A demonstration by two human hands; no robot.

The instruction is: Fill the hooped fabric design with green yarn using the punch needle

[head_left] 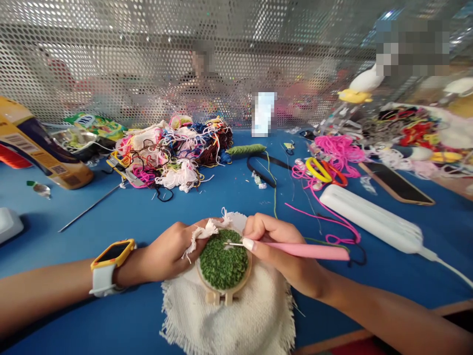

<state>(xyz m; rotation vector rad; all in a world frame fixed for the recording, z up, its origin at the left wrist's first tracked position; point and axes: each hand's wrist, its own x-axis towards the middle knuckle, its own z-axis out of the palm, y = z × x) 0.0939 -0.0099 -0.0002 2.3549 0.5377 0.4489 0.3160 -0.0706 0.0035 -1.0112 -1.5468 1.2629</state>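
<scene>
My right hand (288, 246) is closed round a pink-handled punch needle (314, 250). The needle's metal tip lies over a small pale gap in the green looped yarn (223, 268). A small round wooden embroidery hoop (218, 298) surrounds the loops, its screw clamp toward me. Off-white cloth (236, 320) with frayed edges spreads out beneath it. My left hand (173, 249), with a watch on the wrist, grips the hoop's left side and the bunched cloth; its fingertips are hidden. Green yarn (275, 197) runs from a green skein (246, 150) toward my right hand.
A tangled yarn heap (173, 153) lies at the back, with a metal rod (90, 209) at its left. A bottle (40, 143) leans at far left. On the right are yellow-handled scissors (318, 170), a white power strip (371, 217) and a phone (397, 183). Perforated metal (148, 59) stands behind.
</scene>
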